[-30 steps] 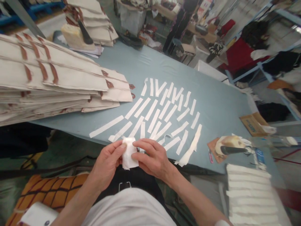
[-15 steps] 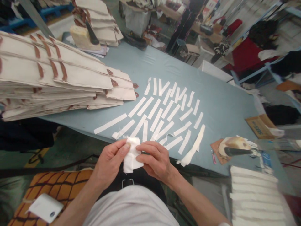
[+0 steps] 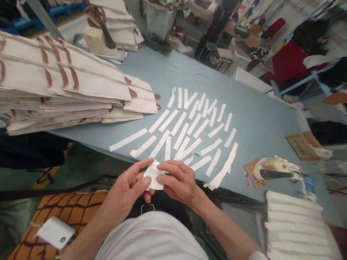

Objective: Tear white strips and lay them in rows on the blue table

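Left hand [image 3: 127,189] and right hand [image 3: 180,180], fingers clamped on a small white cloth [image 3: 154,176] between them, at the near edge of the blue-green table [image 3: 262,126]; white strips [image 3: 128,140] lie beyond. A cardboard box [image 3: 300,146] bears dark lettering (too blurred to read).

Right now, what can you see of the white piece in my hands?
The white piece is small, plain and thin, and looks like soft cloth, with uneven edges. Your left hand pins it under the thumb; your right hand's fingertips press its other side. It shows by the near edge of the table. I can't tell how many layers it has.
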Demonstrator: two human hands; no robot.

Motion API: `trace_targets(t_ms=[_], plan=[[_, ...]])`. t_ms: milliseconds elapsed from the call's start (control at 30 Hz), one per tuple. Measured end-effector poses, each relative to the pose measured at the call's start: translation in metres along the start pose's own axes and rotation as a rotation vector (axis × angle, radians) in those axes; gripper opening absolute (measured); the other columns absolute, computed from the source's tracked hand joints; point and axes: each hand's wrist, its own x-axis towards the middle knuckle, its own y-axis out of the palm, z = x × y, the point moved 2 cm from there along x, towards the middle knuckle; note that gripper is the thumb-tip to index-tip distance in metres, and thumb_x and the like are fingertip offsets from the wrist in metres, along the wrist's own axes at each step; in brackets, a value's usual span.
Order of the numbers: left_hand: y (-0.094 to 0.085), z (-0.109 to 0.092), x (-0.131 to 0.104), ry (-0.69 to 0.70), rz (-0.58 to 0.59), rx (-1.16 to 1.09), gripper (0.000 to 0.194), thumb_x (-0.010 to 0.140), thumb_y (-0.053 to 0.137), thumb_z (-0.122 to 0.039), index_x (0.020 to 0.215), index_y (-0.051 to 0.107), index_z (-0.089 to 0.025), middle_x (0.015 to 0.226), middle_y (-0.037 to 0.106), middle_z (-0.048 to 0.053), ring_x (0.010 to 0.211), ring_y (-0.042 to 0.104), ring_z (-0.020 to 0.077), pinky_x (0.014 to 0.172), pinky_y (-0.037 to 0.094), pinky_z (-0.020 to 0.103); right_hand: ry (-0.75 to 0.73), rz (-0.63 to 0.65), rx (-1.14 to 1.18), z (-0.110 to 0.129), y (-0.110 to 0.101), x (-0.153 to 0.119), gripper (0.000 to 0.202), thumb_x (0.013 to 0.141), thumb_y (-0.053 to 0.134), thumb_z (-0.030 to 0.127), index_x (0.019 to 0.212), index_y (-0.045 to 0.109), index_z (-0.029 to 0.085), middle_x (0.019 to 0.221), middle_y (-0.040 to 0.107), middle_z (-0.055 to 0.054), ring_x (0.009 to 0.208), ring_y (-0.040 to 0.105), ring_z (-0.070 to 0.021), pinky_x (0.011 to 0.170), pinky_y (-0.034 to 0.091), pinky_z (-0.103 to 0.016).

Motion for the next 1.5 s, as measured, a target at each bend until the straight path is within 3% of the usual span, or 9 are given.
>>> trace_targets(t_ms=[367, 600, 667, 833, 967, 1133, 1300, 1400, 1500], plan=[[0.002, 0.004, -0.001, 0.058, -0.064, -0.009, 0.060, 0.092, 0.070, -0.042, 0.143, 0.052, -0.015, 0.070, 0.067, -0.006, 0.061, 0.059, 0.0112, 0.065, 0.048, 0.024, 0.024, 0.028, 0.106, 0.003, -0.002, 0.008, 0.009, 0.102, 0.058, 0.025, 0.111, 0.060, 0.022, 0.098, 0.078, -0.009, 0.087, 0.074, -0.0181, 0.076, 0.060, -0.031], [0.005, 0.014, 0.000, 0.131, -0.068, 0.045, 0.055, 0.094, 0.069, -0.042, 0.140, 0.055, -0.015, 0.068, 0.066, -0.005, 0.062, 0.060, 0.0135, 0.065, 0.050, 0.027, 0.068, -0.009, 0.258, 0.009, 0.003, 0.007, 0.008, 0.105, 0.055, 0.022, 0.101, 0.062, 0.020, 0.083, 0.075, -0.006, 0.072, 0.069, -0.0159, 0.066, 0.054, -0.028], [0.006, 0.017, -0.001, 0.158, -0.072, 0.031, 0.051, 0.096, 0.067, -0.041, 0.139, 0.054, -0.016, 0.068, 0.066, -0.005, 0.062, 0.059, 0.0127, 0.065, 0.050, 0.026, 0.192, -0.038, 0.311, 0.012, 0.005, 0.004, 0.013, 0.104, 0.054, 0.022, 0.095, 0.062, 0.021, 0.081, 0.073, -0.004, 0.072, 0.068, -0.0158, 0.068, 0.053, -0.028], [0.009, 0.024, -0.010, 0.263, -0.082, 0.017, 0.047, 0.098, 0.066, -0.045, 0.136, 0.053, -0.020, 0.065, 0.064, -0.006, 0.062, 0.057, 0.0119, 0.061, 0.047, 0.022, 0.845, -0.265, 0.426, 0.002, 0.002, 0.001, 0.022, 0.103, 0.055, 0.032, 0.085, 0.062, 0.021, 0.075, 0.067, 0.000, 0.065, 0.062, -0.0131, 0.063, 0.050, -0.025], [0.019, 0.027, -0.019, 0.216, -0.071, 0.085, 0.040, 0.096, 0.067, -0.047, 0.125, 0.056, -0.022, 0.066, 0.068, -0.005, 0.062, 0.061, 0.0136, 0.060, 0.047, 0.022, 1.006, -0.381, 0.571, -0.011, -0.006, 0.011, 0.029, 0.100, 0.058, 0.043, 0.081, 0.060, 0.020, 0.069, 0.062, 0.003, 0.060, 0.057, -0.0121, 0.059, 0.048, -0.024], [0.030, 0.028, -0.023, 0.242, -0.164, 0.376, 0.036, 0.097, 0.060, -0.042, 0.128, 0.055, -0.024, 0.068, 0.073, -0.004, 0.068, 0.070, 0.0174, 0.070, 0.052, 0.026, 1.137, -0.452, 0.629, -0.048, -0.006, 0.016, 0.038, 0.096, 0.060, 0.057, 0.082, 0.056, 0.022, 0.061, 0.054, 0.006, 0.052, 0.049, -0.0112, 0.052, 0.043, -0.024], [0.039, 0.036, -0.029, 0.309, -0.031, 0.552, 0.036, 0.097, 0.059, -0.045, 0.128, 0.061, -0.027, 0.074, 0.076, -0.002, 0.070, 0.073, 0.0206, 0.073, 0.053, 0.029, 1.173, -0.501, 0.555, -0.112, 0.000, 0.012, 0.050, 0.091, 0.059, 0.069, 0.074, 0.045, 0.024, 0.055, 0.039, 0.009, 0.050, 0.038, -0.0103, 0.049, 0.035, -0.024], [0.044, 0.041, -0.032, 0.243, 0.011, 0.537, 0.041, 0.098, 0.056, -0.051, 0.132, 0.061, -0.028, 0.072, 0.074, -0.002, 0.072, 0.071, 0.0221, 0.080, 0.052, 0.031, 1.169, -0.506, 0.447, -0.145, -0.006, 0.016, 0.049, 0.094, 0.057, 0.065, 0.073, 0.041, 0.025, 0.056, 0.034, 0.010, 0.052, 0.034, -0.0097, 0.051, 0.032, -0.024], [0.043, 0.045, -0.026, 0.151, 0.040, 0.487, 0.065, 0.098, 0.053, -0.058, 0.154, 0.043, -0.025, 0.074, 0.074, -0.002, 0.073, 0.069, 0.0233, 0.078, 0.051, 0.032, 1.130, -0.530, 0.307, -0.171, -0.020, 0.025, 0.043, 0.097, 0.056, 0.056, 0.073, 0.042, 0.024, 0.059, 0.034, 0.009, 0.056, 0.034, -0.0099, 0.054, 0.031, -0.025]])
